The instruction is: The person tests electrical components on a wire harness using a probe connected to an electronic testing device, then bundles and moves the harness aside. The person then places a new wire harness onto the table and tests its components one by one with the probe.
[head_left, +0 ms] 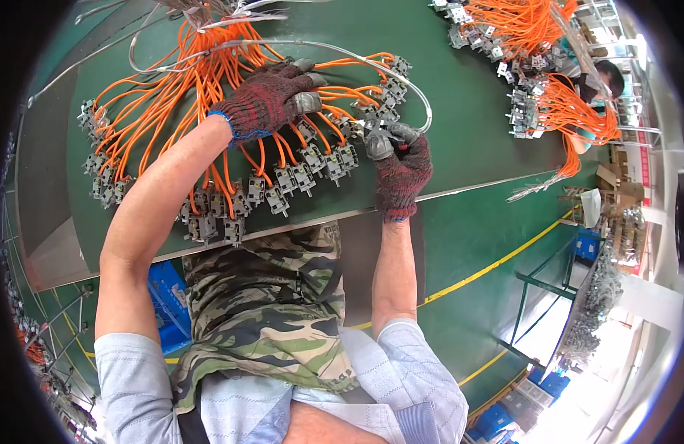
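Observation:
My left hand [268,100], in a dark red-and-grey knitted glove with grey fingertips, lies over a fan of orange cables [197,96]. Its fingers stretch to the right, with the thumb apart from them. Grey metal connector blocks [286,180] end the cables, spread in an arc along the bench's near edge. My right hand [402,174], gloved alike, is closed around the end of a pale flexible hose [371,61] at the right of the arc. The hose loops over from the upper left. Beside the right fingertips sit more connector blocks [379,115]; the hose tip is hard to make out.
The green-topped bench [460,140] has a metal front edge. More bundles of orange cables [571,103] lie at its far right, where another person [612,78] is partly visible. A blue crate [168,303] stands under the bench. A dark metal frame [538,296] stands at the right.

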A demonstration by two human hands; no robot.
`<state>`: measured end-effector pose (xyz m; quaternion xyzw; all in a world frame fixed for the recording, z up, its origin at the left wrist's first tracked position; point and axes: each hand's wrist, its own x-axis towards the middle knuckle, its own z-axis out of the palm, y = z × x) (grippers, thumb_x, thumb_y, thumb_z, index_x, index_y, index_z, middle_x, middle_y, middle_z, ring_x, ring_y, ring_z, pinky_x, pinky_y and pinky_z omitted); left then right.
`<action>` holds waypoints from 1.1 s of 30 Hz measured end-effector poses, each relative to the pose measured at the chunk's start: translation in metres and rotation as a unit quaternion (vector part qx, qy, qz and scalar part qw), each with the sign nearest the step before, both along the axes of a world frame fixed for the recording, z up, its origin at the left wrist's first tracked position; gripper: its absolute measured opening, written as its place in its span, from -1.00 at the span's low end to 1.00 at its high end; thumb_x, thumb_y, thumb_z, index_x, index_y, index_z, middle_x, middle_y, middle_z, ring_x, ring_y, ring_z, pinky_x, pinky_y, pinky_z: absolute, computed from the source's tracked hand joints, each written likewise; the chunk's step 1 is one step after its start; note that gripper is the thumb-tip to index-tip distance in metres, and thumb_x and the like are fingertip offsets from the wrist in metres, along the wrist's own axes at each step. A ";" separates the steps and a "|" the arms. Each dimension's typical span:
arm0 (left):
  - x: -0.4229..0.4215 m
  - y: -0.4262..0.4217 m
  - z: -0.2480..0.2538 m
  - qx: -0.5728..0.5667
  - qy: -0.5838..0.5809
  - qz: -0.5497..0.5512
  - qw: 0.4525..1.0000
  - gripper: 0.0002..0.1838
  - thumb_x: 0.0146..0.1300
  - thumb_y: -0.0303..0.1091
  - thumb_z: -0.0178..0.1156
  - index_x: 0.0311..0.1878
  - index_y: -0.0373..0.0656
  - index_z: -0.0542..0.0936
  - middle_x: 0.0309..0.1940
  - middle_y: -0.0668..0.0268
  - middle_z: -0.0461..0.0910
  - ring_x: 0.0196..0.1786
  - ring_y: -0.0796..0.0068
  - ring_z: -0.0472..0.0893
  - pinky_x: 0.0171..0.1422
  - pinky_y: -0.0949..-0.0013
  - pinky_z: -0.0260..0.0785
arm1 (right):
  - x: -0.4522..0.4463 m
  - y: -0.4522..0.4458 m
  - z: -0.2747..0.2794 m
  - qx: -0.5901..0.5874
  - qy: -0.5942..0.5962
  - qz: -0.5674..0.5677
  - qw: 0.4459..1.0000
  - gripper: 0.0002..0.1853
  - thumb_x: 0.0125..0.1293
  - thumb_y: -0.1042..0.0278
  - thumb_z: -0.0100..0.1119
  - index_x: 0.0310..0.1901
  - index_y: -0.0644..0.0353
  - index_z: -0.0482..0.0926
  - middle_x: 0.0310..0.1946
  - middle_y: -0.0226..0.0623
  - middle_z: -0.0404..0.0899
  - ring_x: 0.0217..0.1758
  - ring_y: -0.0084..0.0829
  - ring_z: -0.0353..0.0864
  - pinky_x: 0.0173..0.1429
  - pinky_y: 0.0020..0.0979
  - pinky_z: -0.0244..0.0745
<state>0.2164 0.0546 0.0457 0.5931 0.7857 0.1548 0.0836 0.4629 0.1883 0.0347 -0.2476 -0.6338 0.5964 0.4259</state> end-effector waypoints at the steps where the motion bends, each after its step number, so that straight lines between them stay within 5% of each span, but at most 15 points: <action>1: 0.000 -0.001 -0.002 0.001 -0.001 0.000 1.000 -0.32 0.63 0.27 -0.03 0.62 0.11 0.43 0.69 0.07 0.27 0.68 -0.19 0.26 0.74 -0.18 0.10 | 0.000 0.001 0.000 0.001 -0.001 0.000 1.000 -0.64 0.30 0.42 0.62 0.06 0.24 0.69 -0.02 -0.34 0.76 -0.02 -0.53 0.71 0.13 -0.39 0.70; 10: -0.008 0.000 -0.011 0.026 -0.040 -0.015 0.999 -0.35 0.65 0.24 -0.06 0.58 0.08 0.48 0.68 0.04 0.28 0.69 -0.15 0.25 0.75 -0.15 0.06 | -0.001 0.005 0.008 0.022 -0.018 -0.037 0.999 -0.72 0.32 0.45 0.57 0.01 0.25 0.72 -0.12 -0.37 0.77 -0.12 -0.58 0.70 0.00 -0.46 0.67; 11: -0.009 0.000 -0.013 0.036 -0.028 -0.013 0.999 -0.35 0.65 0.24 -0.06 0.58 0.08 0.48 0.67 0.03 0.29 0.69 -0.15 0.25 0.75 -0.14 0.07 | 0.003 0.004 0.006 0.016 0.014 -0.048 0.999 -0.69 0.32 0.40 0.60 0.00 0.24 0.68 -0.22 -0.36 0.74 -0.28 -0.56 0.70 -0.24 -0.48 0.66; 15: -0.011 0.002 -0.014 0.026 -0.018 -0.020 0.999 -0.32 0.64 0.26 -0.08 0.59 0.07 0.46 0.68 0.03 0.27 0.68 -0.17 0.25 0.74 -0.11 0.09 | 0.018 -0.011 0.008 -0.060 0.025 -0.056 0.996 -0.69 0.34 0.32 0.60 -0.04 0.23 0.66 -0.33 -0.40 0.69 -0.48 -0.61 0.58 -0.43 -0.53 0.47; 22: -0.010 0.002 -0.017 0.027 0.000 -0.016 1.000 -0.32 0.64 0.27 -0.08 0.58 0.07 0.47 0.68 0.04 0.26 0.68 -0.14 0.27 0.74 -0.11 0.09 | 0.019 -0.017 0.002 -0.081 -0.031 -0.080 0.993 -0.71 0.35 0.33 0.58 -0.03 0.22 0.67 -0.33 -0.42 0.67 -0.47 -0.62 0.57 -0.44 -0.52 0.48; 24: -0.009 0.001 -0.020 0.033 -0.001 -0.020 0.999 -0.33 0.64 0.27 -0.09 0.58 0.07 0.47 0.69 0.04 0.26 0.68 -0.14 0.27 0.74 -0.11 0.09 | 0.022 -0.016 0.003 -0.029 -0.130 -0.112 0.985 -0.64 0.34 0.31 0.59 0.03 0.28 0.65 -0.27 -0.34 0.71 -0.32 -0.61 0.65 -0.30 -0.53 0.60; 27: -0.008 -0.001 -0.015 0.032 -0.007 -0.015 0.999 -0.33 0.65 0.27 -0.11 0.58 0.07 0.47 0.69 0.04 0.25 0.68 -0.14 0.26 0.74 -0.11 0.09 | 0.022 -0.022 0.015 -0.114 -0.077 -0.113 0.984 -0.62 0.34 0.28 0.60 0.04 0.26 0.65 -0.28 -0.35 0.71 -0.36 -0.61 0.63 -0.34 -0.52 0.57; 33: -0.008 0.000 -0.016 0.038 -0.012 -0.017 0.999 -0.32 0.64 0.26 -0.09 0.59 0.06 0.47 0.69 0.02 0.25 0.69 -0.13 0.26 0.75 -0.08 0.08 | 0.025 -0.023 0.010 -0.097 -0.091 -0.104 0.986 -0.64 0.34 0.28 0.59 0.02 0.26 0.65 -0.28 -0.36 0.71 -0.39 -0.62 0.60 -0.36 -0.53 0.54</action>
